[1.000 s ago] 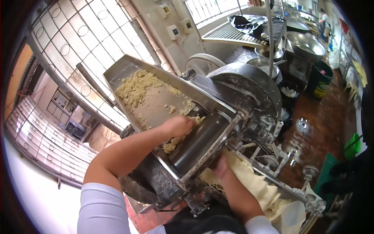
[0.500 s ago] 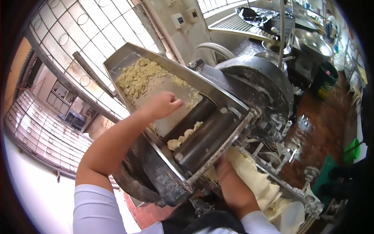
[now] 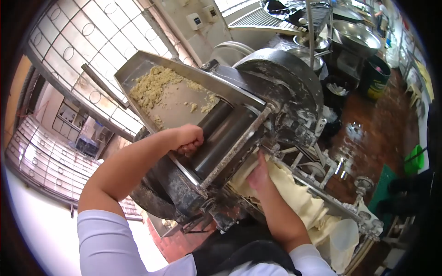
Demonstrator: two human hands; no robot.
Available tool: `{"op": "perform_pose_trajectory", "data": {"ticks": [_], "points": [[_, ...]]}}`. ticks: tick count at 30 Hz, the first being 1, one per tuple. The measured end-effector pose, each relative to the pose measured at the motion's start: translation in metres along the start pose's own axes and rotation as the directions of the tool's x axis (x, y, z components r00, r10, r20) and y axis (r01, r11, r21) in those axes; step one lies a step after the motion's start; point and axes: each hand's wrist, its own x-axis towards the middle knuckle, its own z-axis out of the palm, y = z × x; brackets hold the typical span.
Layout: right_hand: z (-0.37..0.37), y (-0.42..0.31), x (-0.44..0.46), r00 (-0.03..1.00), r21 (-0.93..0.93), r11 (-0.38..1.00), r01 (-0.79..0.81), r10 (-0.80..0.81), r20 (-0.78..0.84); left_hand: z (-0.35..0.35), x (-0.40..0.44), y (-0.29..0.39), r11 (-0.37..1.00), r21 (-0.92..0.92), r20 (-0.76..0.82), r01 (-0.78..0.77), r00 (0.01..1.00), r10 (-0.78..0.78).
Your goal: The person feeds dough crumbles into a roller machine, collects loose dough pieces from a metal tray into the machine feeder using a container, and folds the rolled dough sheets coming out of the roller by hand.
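- Guarding the fingers is judged the first rule at this station: the left grip (image 3: 189, 140) is just beside the dark rollers (image 3: 226, 141), so hold the knuckles back from the gap between them.
- Left grip state: narrow, fingers curled into a loose fist; whether dough is inside cannot be told.
- Right grip (image 3: 258, 177) state: wide, palm flat, below the rollers, apparently touching the dough sheet (image 3: 297, 192). Support the sheet with the palm; pinching would likely tear it.
- Dough location: the sheet lies in folds beside the right grip, extending to its right; crumbled dough (image 3: 154, 85) lies beyond the left grip.
- Container: the metal hopper (image 3: 171, 112), ahead of the left grip, bears the crumbs, heaped toward its far end. Spreading them evenly across the rollers should help uniformity.
- Other containers: a metal bowl (image 3: 355, 39) and a green bin (image 3: 372, 83) stand well beyond the right grip; something pink shows in the bin.
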Motion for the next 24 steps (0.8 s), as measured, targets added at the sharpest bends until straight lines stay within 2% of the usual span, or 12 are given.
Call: {"op": "perform_pose_trajectory", "data": {"ticks": [2, 5, 6, 7, 9, 11, 14, 16, 18, 20, 22, 24], "points": [[-0.004, 0.0, 0.0, 0.996, 0.052, 0.998, -0.041, 0.045, -0.071, 0.007, -0.008, 0.008, 0.943, -0.332, 0.075, -0.021, 0.996, 0.048], [-0.009, 0.004, 0.008, 0.994, 0.027, 0.997, -0.068, 0.07, -0.088, 0.024, -0.022, 0.019, 0.852, -0.412, -0.281, -0.323, 0.935, 0.219], [-0.014, 0.009, 0.011, 0.996, 0.025, 0.999, -0.044, 0.045, -0.075, 0.019, -0.017, 0.015, 0.838, -0.127, -0.421, -0.531, 0.794, 0.439], [-0.019, 0.013, 0.014, 0.998, 0.023, 1.0, -0.021, 0.023, -0.065, 0.01, -0.006, 0.007, 0.734, 0.183, -0.472, -0.654, 0.596, 0.649], [-0.015, 0.014, 0.003, 0.992, -0.003, 1.0, 0.009, -0.01, -0.125, 0.001, -0.006, 0.003, 0.634, 0.445, -0.465, -0.633, 0.441, 0.767], [-0.018, 0.013, -0.004, 0.985, -0.006, 1.0, 0.009, -0.01, -0.171, -0.008, -0.014, 0.004, 0.77, 0.366, -0.52, -0.522, 0.571, 0.635], [-0.045, 0.008, -0.01, 0.979, -0.03, 1.0, -0.01, 0.003, -0.202, -0.01, -0.03, 0.004, 0.742, 0.434, -0.546, -0.511, 0.507, 0.667], [-0.084, 0.005, -0.014, 0.975, -0.127, 0.992, 0.028, -0.055, -0.217, -0.008, -0.043, 0.007, 0.711, 0.582, -0.546, -0.395, 0.458, 0.701], [-0.131, -0.007, -0.026, 0.851, -0.456, 0.862, -0.223, -0.056, -0.522, -0.005, -0.05, 0.009, 0.677, 0.669, -0.547, -0.307, 0.414, 0.728], [-0.167, -0.002, -0.045, 0.804, -0.485, 0.842, -0.235, -0.111, -0.584, -0.004, -0.052, 0.011, 0.653, 0.712, -0.553, -0.258, 0.367, 0.748], [-0.194, 0.005, -0.062, 0.88, -0.283, 0.958, 0.057, -0.181, -0.438, -0.005, -0.051, 0.012, 0.663, 0.707, -0.556, -0.248, 0.384, 0.737], [-0.204, 0.009, -0.062, 0.878, -0.38, 0.923, 0.05, -0.223, -0.425, -0.006, -0.05, 0.011, 0.654, 0.721, -0.543, -0.229, 0.397, 0.739]]}}
